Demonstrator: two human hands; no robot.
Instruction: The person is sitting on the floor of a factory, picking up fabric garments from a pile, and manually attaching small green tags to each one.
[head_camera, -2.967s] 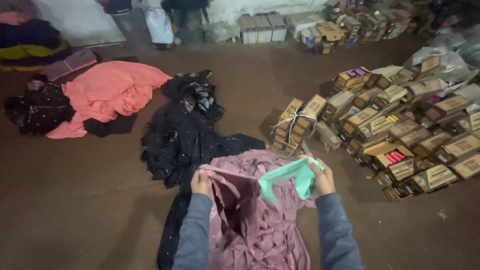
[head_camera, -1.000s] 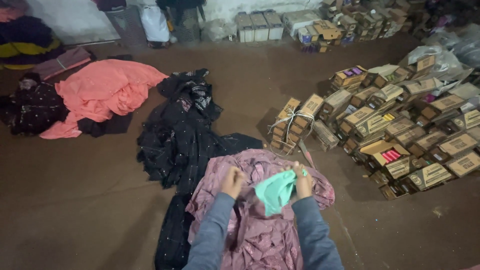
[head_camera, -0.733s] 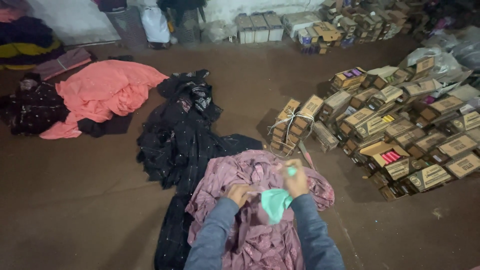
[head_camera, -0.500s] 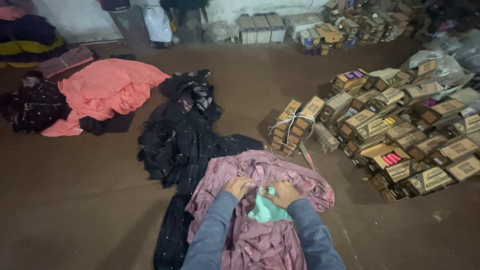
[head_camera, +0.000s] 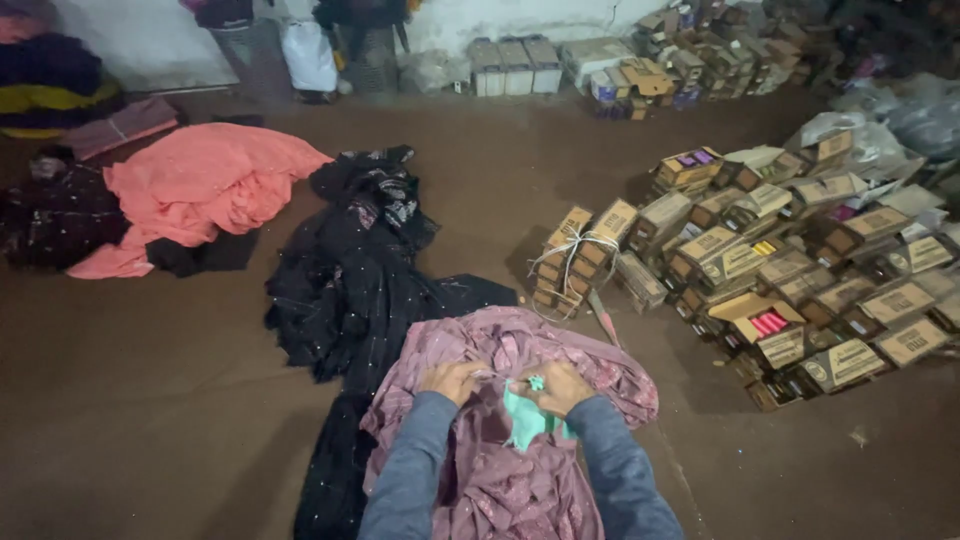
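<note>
The person is bending over a mauve-pink garment (head_camera: 510, 420) spread on the brown floor (head_camera: 130, 400), the left hand (head_camera: 452, 380) and right hand (head_camera: 558, 385) both pinching a small mint-green cloth (head_camera: 522, 420) against it — close together, seemingly to keep it bunched. A black dress (head_camera: 350, 280) is lying just beside; stacked cardboard boxes (head_camera: 780, 270) are crowding the right.
</note>
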